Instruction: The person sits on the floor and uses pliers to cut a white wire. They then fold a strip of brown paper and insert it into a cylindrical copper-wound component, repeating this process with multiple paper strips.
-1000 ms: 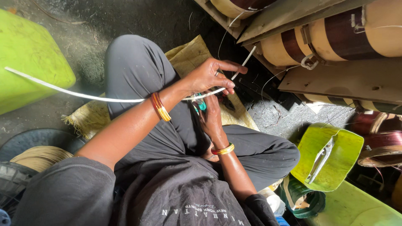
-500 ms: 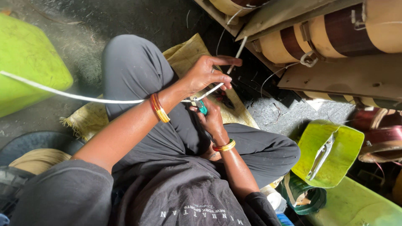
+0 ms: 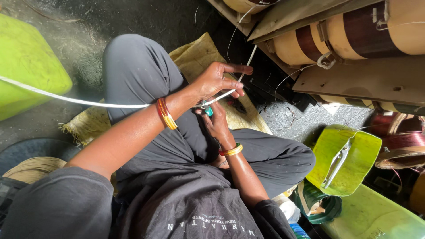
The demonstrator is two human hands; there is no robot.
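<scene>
1. your left hand (image 3: 217,82) has lifted a little toward 1 o'clock over the last second; its fingers now spread half open, with the white sleeving strip (image 3: 66,98) pinched under the thumb side.
2. that strip runs from the frame's 9 o'clock edge across your raised knee (image 3: 133,66), under the left hand, and on up toward the wound coils (image 3: 336,40) at 1 o'clock. its far end now points steeper than before.
3. your right hand (image 3: 217,124) sits just below the left, closed on a small teal-handled tool (image 3: 207,110) that touches the strip. it has barely moved.
4. this reads as the strip being drawn along and worked at one spot, judging by the shift.
5. at 4 o'clock, pliers (image 3: 336,161) lie in a green tray (image 3: 367,146), untouched.
</scene>
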